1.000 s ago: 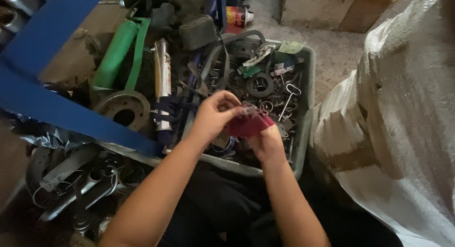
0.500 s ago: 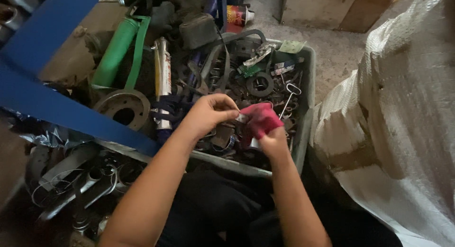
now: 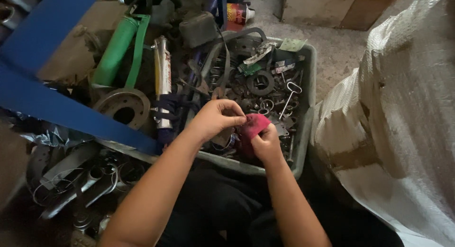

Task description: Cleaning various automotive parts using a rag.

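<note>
Rough concrete flooring (image 3: 327, 43) is being seen beyond a grey plastic crate (image 3: 307, 109), which is being viewed from above and is being filled with dark metal scrap.

Fingers: the fingertips (image 3: 241, 119) of the left hand (image 3: 215, 120) are being pressed together in a pinch on the edge of a small dark-red cloth (image 3: 253, 126). The fingers of the right hand (image 3: 266, 143) are being curled shut around the lower part of the same cloth, so that it is being gripped from beneath. The cloth is being held between both hands, just above the near half of the crate, with the two hands touching or nearly touching at the pinch; whether anything is being wrapped inside the cloth cannot be told.

Surroundings: inside the crate, a flat metal ring (image 3: 259, 83) and a long-looped wire pin (image 3: 289, 98) are being seen beyond the hands, well apart from them. To the left, a round metal flange (image 3: 124, 105) is being partly covered by a blue steel beam (image 3: 52, 86) crossing the view diagonally. A green cylinder (image 3: 116, 50) and a pale cartridge tube (image 3: 162, 76) are lying beyond the flange. A spray can (image 3: 235, 13) is lying at the far edge. A white woven sack (image 3: 403, 124) is standing just beside the crate on the right. Wrenches (image 3: 80, 185) are lying at lower left.
</note>
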